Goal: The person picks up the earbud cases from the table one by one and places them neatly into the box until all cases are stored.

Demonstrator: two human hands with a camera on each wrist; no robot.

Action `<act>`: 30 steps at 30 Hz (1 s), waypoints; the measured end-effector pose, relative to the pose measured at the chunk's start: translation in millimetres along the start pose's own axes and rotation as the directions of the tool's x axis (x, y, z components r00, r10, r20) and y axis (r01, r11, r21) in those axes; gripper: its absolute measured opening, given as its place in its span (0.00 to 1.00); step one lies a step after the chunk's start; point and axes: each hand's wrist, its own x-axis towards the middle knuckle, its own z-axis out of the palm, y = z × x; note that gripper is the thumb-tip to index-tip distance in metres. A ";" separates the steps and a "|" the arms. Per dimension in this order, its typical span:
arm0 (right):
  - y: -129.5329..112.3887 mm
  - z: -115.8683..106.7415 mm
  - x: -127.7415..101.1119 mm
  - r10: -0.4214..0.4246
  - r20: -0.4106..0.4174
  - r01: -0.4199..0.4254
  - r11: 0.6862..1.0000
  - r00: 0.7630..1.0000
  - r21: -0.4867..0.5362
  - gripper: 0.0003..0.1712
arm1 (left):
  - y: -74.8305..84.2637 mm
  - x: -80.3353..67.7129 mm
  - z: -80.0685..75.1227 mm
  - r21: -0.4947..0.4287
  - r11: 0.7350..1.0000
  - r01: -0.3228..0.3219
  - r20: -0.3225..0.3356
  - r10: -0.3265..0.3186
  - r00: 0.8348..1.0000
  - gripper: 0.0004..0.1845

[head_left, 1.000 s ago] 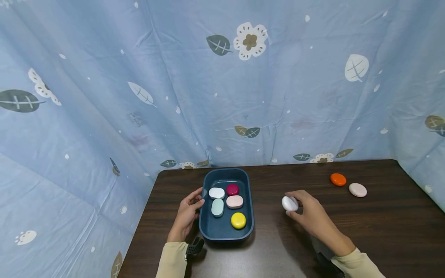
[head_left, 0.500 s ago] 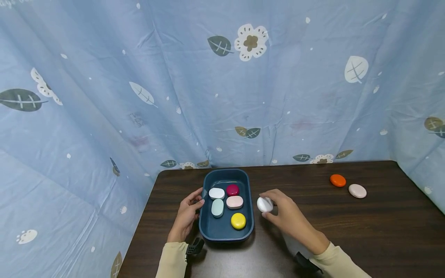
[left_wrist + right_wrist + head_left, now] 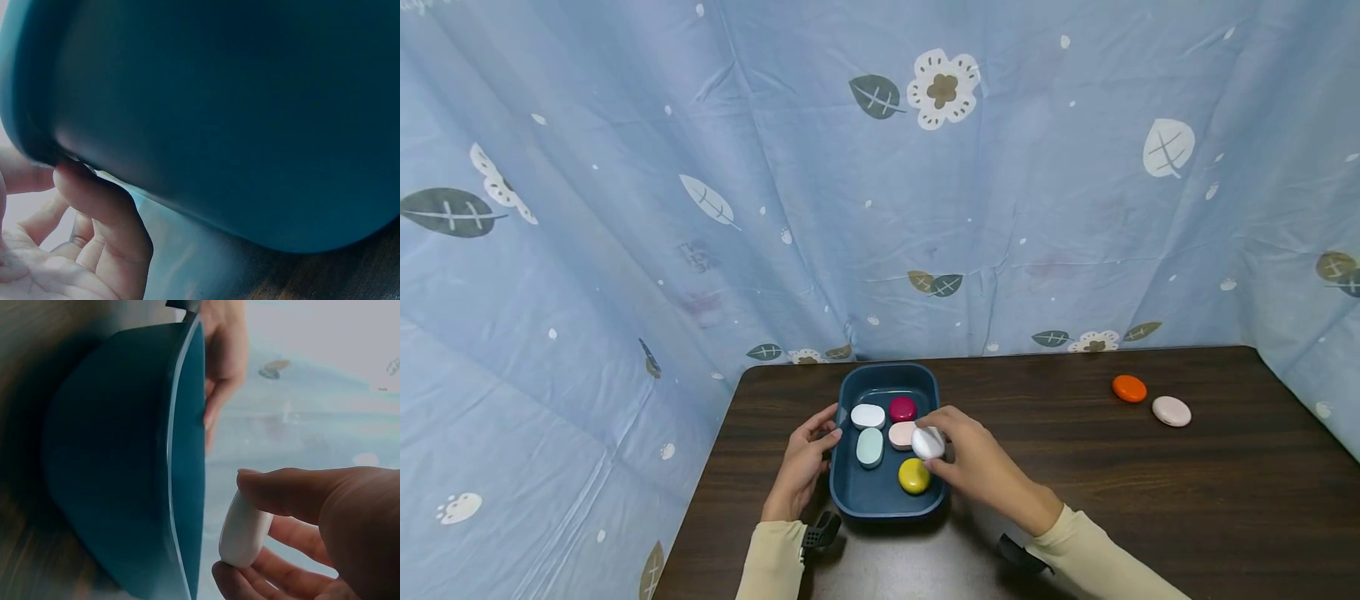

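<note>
My right hand pinches a smooth white rounded disc between thumb and fingers, above the right part of a dark blue oblong tub. In the right wrist view the white disc is tilted on edge, apart from the tub's rim. My left hand grips the tub's left side at the rim; the left wrist view shows its fingers against the wall. Inside lie a white oval piece, a crimson round one, a pale green oval, a partly covered pink oval and a yellow disc.
An orange disc and a pale pink disc lie towards the back right of the dark wooden table. A blue patterned curtain hangs behind and to the sides.
My right hand has carried the white disc leftwards, from over the table to over the tub. The left hand and the tub stay in place.
</note>
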 end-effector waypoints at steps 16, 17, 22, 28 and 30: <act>-14.0 35.9 18.8 -0.059 0.155 0.058 0.998 0.986 0.011 0.25 | -2.8 1.2 -0.9 0.002 1.000 0.019 -0.002 -0.019 1.000 0.25; -14.6 37.7 19.9 -0.063 0.160 0.063 0.998 0.985 0.004 0.25 | -2.8 1.4 -0.8 0.001 1.000 0.018 0.000 -0.018 1.000 0.25; -17.8 44.9 24.5 -0.081 0.191 0.088 0.996 0.978 -0.032 0.25 | -3.0 2.5 -0.9 -0.003 1.000 0.014 0.001 -0.014 1.000 0.25; -21.5 50.0 28.1 -0.065 0.228 0.079 0.995 0.971 -0.053 0.25 | -2.8 2.4 -1.1 0.001 1.000 0.022 -0.004 -0.022 1.000 0.24; -22.4 51.4 28.7 -0.069 0.241 0.087 0.994 0.968 -0.065 0.25 | -2.6 2.4 -1.3 -0.002 1.000 0.022 -0.004 -0.022 1.000 0.25</act>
